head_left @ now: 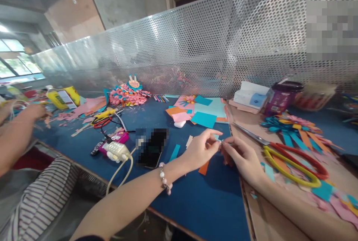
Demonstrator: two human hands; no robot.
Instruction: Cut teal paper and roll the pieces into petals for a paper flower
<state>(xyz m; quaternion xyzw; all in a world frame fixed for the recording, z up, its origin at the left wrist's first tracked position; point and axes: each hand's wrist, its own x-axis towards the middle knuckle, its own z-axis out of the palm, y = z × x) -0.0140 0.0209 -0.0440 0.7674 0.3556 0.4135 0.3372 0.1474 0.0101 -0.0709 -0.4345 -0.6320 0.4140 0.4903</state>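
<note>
In the middle of the head view my two hands meet over the blue table. My left hand (201,147), with a beaded bracelet (165,179) at its wrist, pinches a small light-blue paper piece (216,137) between thumb and fingers. Close against it, the fingertips of my right hand (244,156) are closed on the same spot; fingers hide most of the paper. Under and beside the left hand lie an orange paper strip (204,167), a teal strip (175,152) and a pale strip (189,141). Large scissors (293,162) with red and yellow handles rest right of my right hand.
Coloured paper sheets (205,119) lie ahead, near a pink paper-petal craft (130,94). A phone (153,151) and a power strip (116,151) with cables sit left. Rightward are a paper flower (293,127), a purple cup (282,97) and scraps. A co-worker's arm (16,136) reaches in from the left.
</note>
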